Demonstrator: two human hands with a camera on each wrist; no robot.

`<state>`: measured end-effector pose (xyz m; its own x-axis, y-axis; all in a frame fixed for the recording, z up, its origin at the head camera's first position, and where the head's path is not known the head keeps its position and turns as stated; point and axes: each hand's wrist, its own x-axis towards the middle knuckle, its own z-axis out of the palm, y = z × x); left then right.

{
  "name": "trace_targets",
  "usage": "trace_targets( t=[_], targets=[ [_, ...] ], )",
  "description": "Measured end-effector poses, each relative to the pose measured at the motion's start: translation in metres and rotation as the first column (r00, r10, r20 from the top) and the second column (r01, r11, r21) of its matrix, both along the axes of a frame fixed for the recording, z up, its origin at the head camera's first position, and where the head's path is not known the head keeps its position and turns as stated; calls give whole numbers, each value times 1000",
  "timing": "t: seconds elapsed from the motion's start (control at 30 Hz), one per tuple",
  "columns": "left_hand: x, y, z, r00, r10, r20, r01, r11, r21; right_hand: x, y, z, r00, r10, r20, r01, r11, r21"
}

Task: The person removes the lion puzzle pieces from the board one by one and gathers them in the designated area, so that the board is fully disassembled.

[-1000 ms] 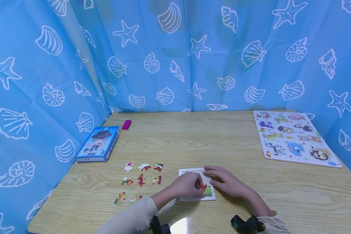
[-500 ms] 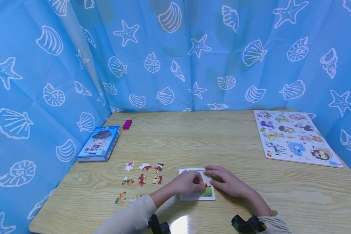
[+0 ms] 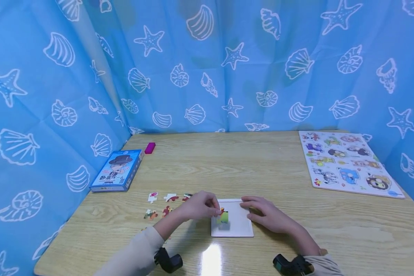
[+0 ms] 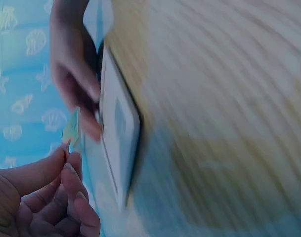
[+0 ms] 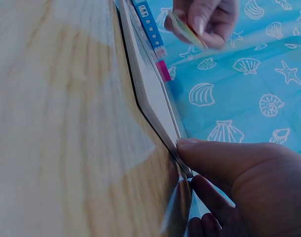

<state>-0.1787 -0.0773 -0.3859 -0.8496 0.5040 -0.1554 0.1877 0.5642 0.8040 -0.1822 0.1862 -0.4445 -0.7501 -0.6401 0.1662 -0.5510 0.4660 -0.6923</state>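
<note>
My left hand [image 3: 199, 205] pinches a small jigsaw puzzle piece [image 3: 223, 217], mostly green with a bit of red, between thumb and fingertips. The piece is raised above the left part of a white puzzle tray [image 3: 239, 227]; a gap below it shows in the left wrist view. No other piece shows in the visible part of the tray. Fairly straight fingers of my right hand [image 3: 271, 215] rest at the tray's upper right corner, the thumb touching its right edge [image 5: 160, 121]. Several loose puzzle pieces [image 3: 171, 197] lie left of the tray, some hidden by my left arm.
A blue game box [image 3: 116, 170] lies at the table's left edge, with a magenta block [image 3: 150, 148] behind it. An animal picture board [image 3: 348, 163] lies at the far right. Blue shell-patterned curtains [image 3: 227, 65] close off the back and sides.
My left hand has lifted the puzzle piece from the tray's lower right corner and carried it left. The right hand has stayed in place at the tray.
</note>
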Motion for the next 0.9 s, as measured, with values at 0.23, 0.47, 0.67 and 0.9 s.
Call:
trace_targets(
  t=[0.23,0.47,0.67,0.9],
  targets=[
    [2,-49,6,1000,16,-3,-16,1000,26,0,1,5,999,4,-34,-4,1000,-2],
    [10,-83,1,999,20,36,-20,1000,-18,-1,0,6,1000,3,-8,-3,1000,-2],
    [19,-95,-1,998,12,66,-7,997,-76,1,0,5,1000,-3,-24,3,1000,-12],
    [22,-104,-10,998,-4,66,9,997,-79,2,-2,0,1000,-14,-9,14,1000,-19]
  ],
)
